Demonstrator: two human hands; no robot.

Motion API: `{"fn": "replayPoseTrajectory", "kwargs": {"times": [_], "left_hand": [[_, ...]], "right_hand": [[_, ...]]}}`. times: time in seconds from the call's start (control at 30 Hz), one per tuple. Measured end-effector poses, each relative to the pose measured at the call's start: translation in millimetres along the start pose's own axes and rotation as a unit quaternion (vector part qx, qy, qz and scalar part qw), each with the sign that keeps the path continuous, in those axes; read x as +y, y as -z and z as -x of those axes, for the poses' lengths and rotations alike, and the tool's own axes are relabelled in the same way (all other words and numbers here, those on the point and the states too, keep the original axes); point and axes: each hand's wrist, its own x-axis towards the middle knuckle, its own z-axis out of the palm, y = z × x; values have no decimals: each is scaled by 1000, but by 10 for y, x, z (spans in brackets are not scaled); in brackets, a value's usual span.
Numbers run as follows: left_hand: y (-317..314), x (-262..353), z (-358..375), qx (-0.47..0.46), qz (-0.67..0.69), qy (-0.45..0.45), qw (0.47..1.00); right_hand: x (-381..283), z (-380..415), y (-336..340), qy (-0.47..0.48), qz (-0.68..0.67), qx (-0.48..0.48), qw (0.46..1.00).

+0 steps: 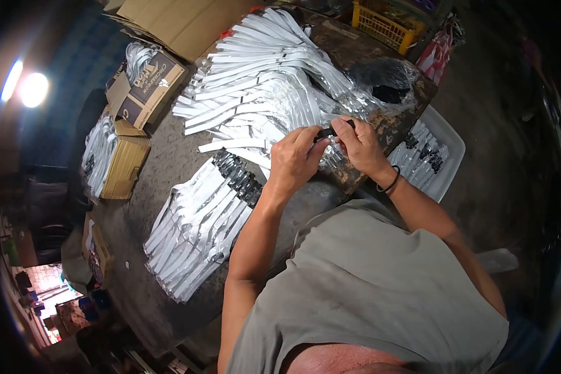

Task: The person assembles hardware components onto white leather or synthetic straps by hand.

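Note:
My left hand point(294, 157) and my right hand point(359, 147) meet over the table's near edge, fingers closed around a small black strip point(325, 133). Its exact kind I cannot make out, and fingers cover its ends. Just beyond them spreads a large heap of white straps point(249, 78), many partly in clear plastic sleeves. To the left of my left forearm lies a neater stack of white straps point(190, 227) with black ends point(238, 176) toward the hands. A black cord circles my right wrist.
Opened cardboard boxes point(126, 163) with white straps stand at the left, a large carton point(184, 25) behind. Clear plastic with a black thing point(389, 92) lies at the table's right. Below it is a white tub point(460, 146) of wrapped pieces. A yellow crate point(386, 30) stands at the back.

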Motion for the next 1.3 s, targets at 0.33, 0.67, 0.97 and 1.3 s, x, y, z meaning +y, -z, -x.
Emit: {"fn": "replayPoseTrajectory", "kwargs": {"times": [0.33, 0.67, 0.97, 1.3], "left_hand": [[82, 6, -88, 38, -22, -46, 998], [86, -8, -40, 33, 4, -16, 999], [224, -46, -20, 23, 132, 25, 991], [191, -266, -30, -114, 215, 217, 945]], "right_hand": [[-263, -51, 67, 62, 113, -33, 991], [-236, -143, 74, 12, 21, -52, 998], [-219, -210, 156, 13, 37, -27, 999], [-575, -466, 225, 202, 199, -91, 954]]}}
